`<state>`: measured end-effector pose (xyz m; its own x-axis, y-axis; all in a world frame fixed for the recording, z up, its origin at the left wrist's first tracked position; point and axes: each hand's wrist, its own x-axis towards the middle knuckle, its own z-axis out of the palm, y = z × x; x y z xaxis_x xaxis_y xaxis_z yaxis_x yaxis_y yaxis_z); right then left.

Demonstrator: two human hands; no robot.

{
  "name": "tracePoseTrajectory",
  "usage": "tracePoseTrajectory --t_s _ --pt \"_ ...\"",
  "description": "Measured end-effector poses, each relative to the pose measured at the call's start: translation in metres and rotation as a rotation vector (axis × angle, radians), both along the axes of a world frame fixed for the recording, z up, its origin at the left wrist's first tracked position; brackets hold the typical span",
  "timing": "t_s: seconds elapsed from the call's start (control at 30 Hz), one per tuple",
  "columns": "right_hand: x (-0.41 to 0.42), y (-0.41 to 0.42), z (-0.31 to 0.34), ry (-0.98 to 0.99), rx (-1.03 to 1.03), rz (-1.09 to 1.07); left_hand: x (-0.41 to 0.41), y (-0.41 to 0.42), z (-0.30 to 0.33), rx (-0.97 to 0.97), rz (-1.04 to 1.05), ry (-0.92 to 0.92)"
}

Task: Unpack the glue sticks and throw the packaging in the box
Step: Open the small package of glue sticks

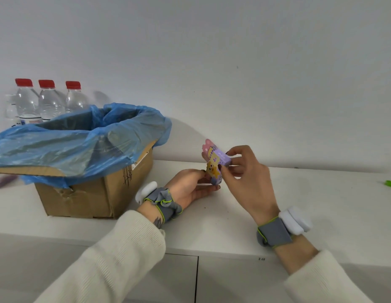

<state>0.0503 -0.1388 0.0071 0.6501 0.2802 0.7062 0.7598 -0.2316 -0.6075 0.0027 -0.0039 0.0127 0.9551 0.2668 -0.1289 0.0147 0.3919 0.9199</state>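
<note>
**Both hands hold a glue stick pack above the white tabletop**

A small purple and pink printed cardboard pack of glue sticks [216, 163] is held in the air just above the white tabletop [310, 204], roughly midway along its width and closer to the back edge than the front. The pack stands tilted, its pink top flap pointing up and away from the person, with a yellow cartoon figure on the face turned toward the camera.

The left hand [191, 186] lies palm up beneath the pack, its fingertips closed on the lower end. The right hand [244, 171] comes in from the right and pinches the upper part between thumb and forefinger, the other fingers curled behind. Both hands are therefore closed on the same pack. Whether it has been opened cannot be told.

Each wrist carries a grey fabric strap with lime-green edging and a white device, and both arms wear cream knitted sleeves.

To the left of the hands, toward the left end of the tabletop, stands an open brown cardboard box [98, 193] lined with a blue plastic bag [80, 138] folded over its rim. Behind it, along the back edge against the white wall, stand three clear plastic water bottles with red caps [49, 101]. Near the right edge lies a small green object [390, 183], too small to identify.
</note>
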Motion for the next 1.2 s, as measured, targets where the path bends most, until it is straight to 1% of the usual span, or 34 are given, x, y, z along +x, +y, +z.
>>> tracePoseTrajectory --t_s 0.07,0.27,0.37,0.43,0.6,0.77,0.93,1.07,1.13,1.2 --pt "-0.001 0.000 0.001 -0.016 0.036 -0.011 0.000 0.000 0.000 -0.015 0.007 0.010" --pt "-0.004 0.001 0.001 -0.068 0.100 0.045 0.000 0.001 0.001 -0.103 -0.007 0.071" --pt "-0.005 0.001 0.001 -0.055 0.144 0.051 -0.001 0.001 0.002 -0.141 -0.009 0.064" --pt "-0.003 0.001 0.001 -0.027 0.173 0.039 -0.001 0.000 0.002 -0.129 0.007 0.042" --pt "0.002 0.000 0.001 0.141 0.215 0.015 0.005 0.000 -0.003 0.000 0.113 -0.053" --pt "0.004 -0.001 0.000 0.295 0.215 -0.006 0.008 0.007 -0.009 0.128 0.215 -0.130" --pt "0.006 -0.004 0.001 0.365 0.306 -0.014 0.013 0.017 -0.014 0.242 0.348 -0.187" --pt "0.011 -0.007 -0.002 0.409 0.346 -0.064 0.015 0.021 -0.016 0.367 0.413 -0.191" --pt "0.013 -0.009 -0.004 0.466 0.329 -0.068 0.016 0.022 -0.017 0.405 0.416 -0.190" --pt "0.014 -0.009 -0.007 0.503 0.256 -0.073 0.017 0.021 -0.018 0.421 0.413 -0.179"
